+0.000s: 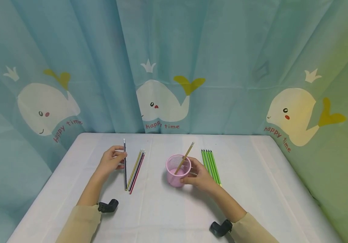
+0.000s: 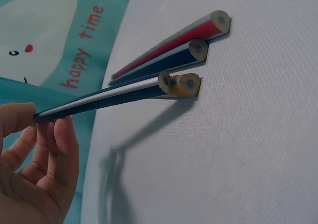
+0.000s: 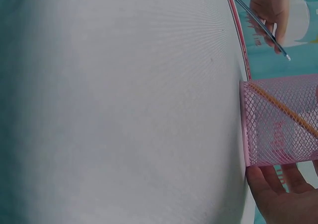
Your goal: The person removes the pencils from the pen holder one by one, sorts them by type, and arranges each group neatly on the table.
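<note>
My left hand [image 1: 110, 161] pinches a dark blue striped pencil [image 2: 107, 96] between thumb and fingers. The pencil's far end is lifted off the table, and its unsharpened near end hangs by the other pencils. Just right of it lie a yellow pencil [image 1: 134, 168], a blue one [image 2: 164, 60] and a red one [image 2: 194, 31]. My right hand [image 1: 202, 175] holds a pink mesh pencil cup [image 1: 174, 181] from its right side, thumb in front. Inside the cup a yellow-brown pencil [image 1: 187, 154] leans to the right, its eraser end above the rim.
Several green pencils [image 1: 211, 165] lie side by side right of the cup, partly behind my right hand. A white cloth covers the table [image 1: 149, 216]. Behind it hangs a blue curtain [image 1: 222, 67] with printed whales.
</note>
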The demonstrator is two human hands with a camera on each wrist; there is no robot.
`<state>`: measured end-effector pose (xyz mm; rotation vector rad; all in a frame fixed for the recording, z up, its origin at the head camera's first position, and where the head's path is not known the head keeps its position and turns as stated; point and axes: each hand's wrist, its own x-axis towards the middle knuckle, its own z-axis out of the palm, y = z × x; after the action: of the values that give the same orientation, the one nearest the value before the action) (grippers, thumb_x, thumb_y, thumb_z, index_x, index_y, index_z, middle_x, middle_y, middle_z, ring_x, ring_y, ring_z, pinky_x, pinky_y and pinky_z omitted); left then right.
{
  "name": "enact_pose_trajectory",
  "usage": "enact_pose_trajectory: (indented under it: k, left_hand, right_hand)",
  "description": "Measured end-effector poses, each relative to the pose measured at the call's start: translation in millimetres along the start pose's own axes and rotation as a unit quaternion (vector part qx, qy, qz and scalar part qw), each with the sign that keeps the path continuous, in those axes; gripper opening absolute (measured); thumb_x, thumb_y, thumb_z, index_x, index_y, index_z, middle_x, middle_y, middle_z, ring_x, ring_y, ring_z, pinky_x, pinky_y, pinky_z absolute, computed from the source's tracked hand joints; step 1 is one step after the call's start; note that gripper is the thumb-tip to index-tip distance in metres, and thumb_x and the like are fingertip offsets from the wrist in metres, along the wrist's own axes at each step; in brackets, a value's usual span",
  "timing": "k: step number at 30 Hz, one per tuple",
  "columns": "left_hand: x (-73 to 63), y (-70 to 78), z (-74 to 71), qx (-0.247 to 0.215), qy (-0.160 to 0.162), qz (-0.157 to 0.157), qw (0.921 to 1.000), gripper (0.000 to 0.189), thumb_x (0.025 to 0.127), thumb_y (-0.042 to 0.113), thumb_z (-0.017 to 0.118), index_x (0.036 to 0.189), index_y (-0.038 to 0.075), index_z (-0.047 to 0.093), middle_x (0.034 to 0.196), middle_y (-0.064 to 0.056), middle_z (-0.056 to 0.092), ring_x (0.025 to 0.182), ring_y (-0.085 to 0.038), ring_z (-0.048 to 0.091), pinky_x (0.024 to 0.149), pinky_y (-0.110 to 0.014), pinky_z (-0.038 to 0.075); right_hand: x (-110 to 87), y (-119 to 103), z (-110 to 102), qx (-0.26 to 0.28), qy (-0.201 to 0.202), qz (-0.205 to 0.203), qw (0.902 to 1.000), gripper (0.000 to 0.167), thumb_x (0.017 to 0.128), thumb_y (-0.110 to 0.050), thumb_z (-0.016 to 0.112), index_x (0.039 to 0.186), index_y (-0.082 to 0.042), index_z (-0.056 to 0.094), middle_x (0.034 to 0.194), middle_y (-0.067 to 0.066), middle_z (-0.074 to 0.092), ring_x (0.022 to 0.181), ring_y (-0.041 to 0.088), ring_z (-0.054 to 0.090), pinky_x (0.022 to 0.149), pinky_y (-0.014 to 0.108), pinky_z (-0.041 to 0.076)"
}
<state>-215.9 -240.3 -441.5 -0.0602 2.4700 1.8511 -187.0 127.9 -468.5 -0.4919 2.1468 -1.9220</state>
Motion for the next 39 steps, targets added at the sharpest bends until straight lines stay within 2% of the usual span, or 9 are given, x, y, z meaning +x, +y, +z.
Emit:
enact_pose_trajectory:
  k: [7, 15, 21, 28, 33, 39]
  left_hand:
    - [8.6, -4.7, 5.0, 0.044, -0.015, -0.004, 0.9989, 0.044, 0.101, 0.015, 0.058, 0.138, -0.005, 0.046, 0.116, -0.030, 0.061, 0.077, -0.013, 0.061, 0.061, -0.025, 0.059]
    - [12.8, -7.3, 9.8, 0.086, -0.030, 0.000, 0.9958, 0.043, 0.099, 0.012, 0.058, 0.134, -0.010, 0.049, 0.105, -0.026, 0.063, 0.073, -0.015, 0.062, 0.056, -0.025, 0.057]
    - [15.7, -10.0, 12.7, 0.093, -0.046, -0.007, 0.9946, 0.042, 0.099, 0.012, 0.058, 0.134, -0.011, 0.048, 0.103, -0.025, 0.064, 0.070, -0.013, 0.061, 0.055, -0.025, 0.057]
    - [20.2, -13.8, 17.0, 0.104, -0.044, -0.027, 0.9933, 0.042, 0.099, 0.014, 0.060, 0.134, -0.008, 0.050, 0.106, -0.023, 0.064, 0.068, -0.013, 0.060, 0.055, -0.025, 0.057]
    - [22.4, -17.3, 18.4, 0.112, -0.043, -0.028, 0.9924, 0.042, 0.099, 0.015, 0.060, 0.134, -0.007, 0.051, 0.108, -0.023, 0.065, 0.068, -0.013, 0.059, 0.055, -0.025, 0.056]
    - [23.8, -18.8, 18.8, 0.097, -0.046, -0.039, 0.9935, 0.040, 0.100, 0.016, 0.058, 0.134, -0.005, 0.052, 0.108, -0.021, 0.064, 0.071, -0.013, 0.059, 0.058, -0.025, 0.058]
  right_hand:
    - [-0.5, 0, 0, -0.002, -0.004, -0.001, 1.0000, 0.080, 0.075, 0.000, 0.082, 0.145, -0.007, 0.045, 0.142, 0.021, 0.052, 0.129, 0.043, 0.051, 0.109, 0.050, 0.046]
    - [-0.6, -1, -1, -0.002, 0.000, 0.007, 1.0000, 0.079, 0.075, -0.002, 0.083, 0.144, -0.009, 0.045, 0.143, 0.019, 0.053, 0.130, 0.042, 0.051, 0.110, 0.051, 0.045]
    - [-0.7, -1, 0, -0.006, 0.002, 0.008, 0.9999, 0.079, 0.075, -0.001, 0.083, 0.144, -0.008, 0.046, 0.141, 0.018, 0.053, 0.130, 0.042, 0.051, 0.110, 0.052, 0.045]
    - [-0.5, -2, 0, -0.005, -0.001, 0.011, 0.9999, 0.079, 0.075, -0.001, 0.083, 0.144, -0.007, 0.045, 0.141, 0.018, 0.053, 0.130, 0.041, 0.051, 0.110, 0.051, 0.044]
    - [-0.3, -2, 0, -0.001, -0.001, 0.014, 0.9999, 0.080, 0.075, 0.000, 0.083, 0.144, -0.006, 0.044, 0.141, 0.018, 0.053, 0.130, 0.041, 0.051, 0.111, 0.051, 0.044]
    - [-0.3, -2, 0, -0.005, 0.000, 0.015, 0.9999, 0.079, 0.074, 0.000, 0.083, 0.144, -0.005, 0.045, 0.140, 0.019, 0.053, 0.129, 0.041, 0.051, 0.110, 0.051, 0.044]
